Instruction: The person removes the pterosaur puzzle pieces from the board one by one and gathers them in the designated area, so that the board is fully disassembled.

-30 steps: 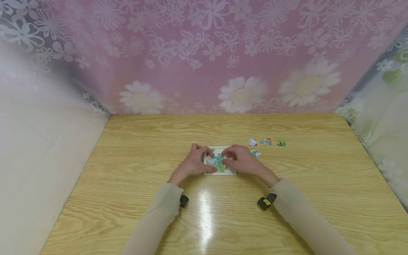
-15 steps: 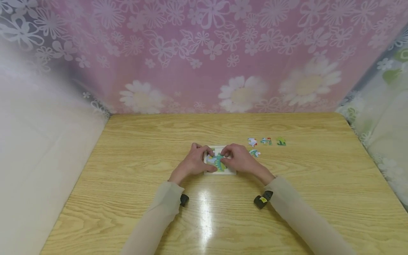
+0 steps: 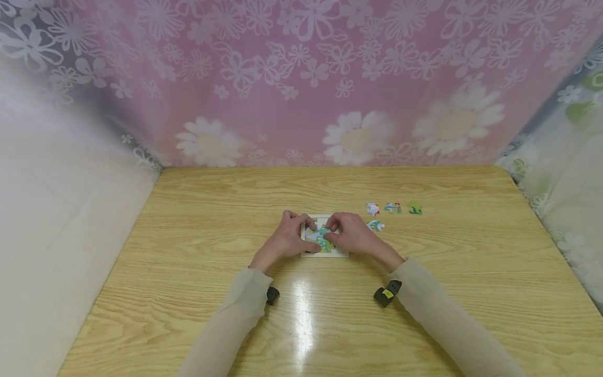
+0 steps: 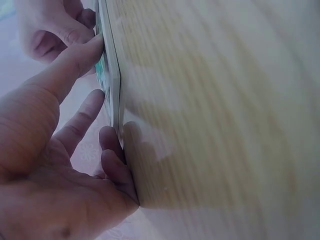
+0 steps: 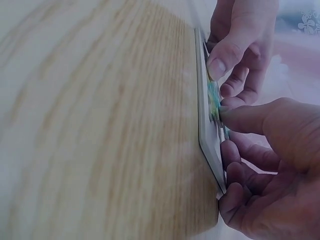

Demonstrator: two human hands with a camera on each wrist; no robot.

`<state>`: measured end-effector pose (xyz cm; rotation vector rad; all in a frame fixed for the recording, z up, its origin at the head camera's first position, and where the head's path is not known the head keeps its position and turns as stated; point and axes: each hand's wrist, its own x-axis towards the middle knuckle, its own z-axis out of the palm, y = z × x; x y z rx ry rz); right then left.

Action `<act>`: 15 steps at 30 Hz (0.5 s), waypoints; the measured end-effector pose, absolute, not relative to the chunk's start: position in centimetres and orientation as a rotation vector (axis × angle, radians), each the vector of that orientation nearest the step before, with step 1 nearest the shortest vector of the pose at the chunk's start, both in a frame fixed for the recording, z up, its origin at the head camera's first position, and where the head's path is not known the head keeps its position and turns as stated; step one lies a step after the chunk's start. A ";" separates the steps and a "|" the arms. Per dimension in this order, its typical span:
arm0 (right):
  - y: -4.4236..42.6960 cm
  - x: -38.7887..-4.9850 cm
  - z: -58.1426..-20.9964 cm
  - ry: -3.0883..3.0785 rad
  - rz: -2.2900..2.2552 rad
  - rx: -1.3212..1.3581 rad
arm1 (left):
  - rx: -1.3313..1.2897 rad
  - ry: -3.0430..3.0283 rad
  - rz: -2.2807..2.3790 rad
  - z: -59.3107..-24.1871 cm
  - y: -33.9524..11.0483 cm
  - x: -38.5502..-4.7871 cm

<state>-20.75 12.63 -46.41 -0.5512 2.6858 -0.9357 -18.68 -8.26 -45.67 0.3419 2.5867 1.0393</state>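
Note:
A small jigsaw puzzle in a white tray [image 3: 346,252] lies on the table between the two hands, with blue, green and teal pieces in it. My left hand [image 3: 286,236] rests over its left side. In the left wrist view, the left thumb [image 4: 82,57] and forefinger lie fairly straight on the puzzle, the other fingers by the tray's edge. My right hand [image 3: 352,231] pinches a teal and green puzzle piece [image 5: 214,102] low over the tray, thumb and forefinger at its edge. Part of that piece is hidden by the fingers.
Several loose puzzle pieces lie right of the tray: a pale one [image 3: 372,209], one with red corners [image 3: 393,208], a green one [image 3: 415,208], and a white and teal one [image 3: 376,225] near the right hand. The wood-grain table [image 3: 212,220] meets a pink flowered curtain [image 3: 282,104] behind.
My right hand has shifted slightly left over the tray, and the teal piece at its fingertips has turned or slid a little. The left hand keeps its place; the loose pieces lie as before.

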 end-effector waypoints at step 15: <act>12.6 -20.8 -46.5 2.668 -0.965 -0.518 | 0.309 2.602 1.043 -45.8 -8.0 -18.7</act>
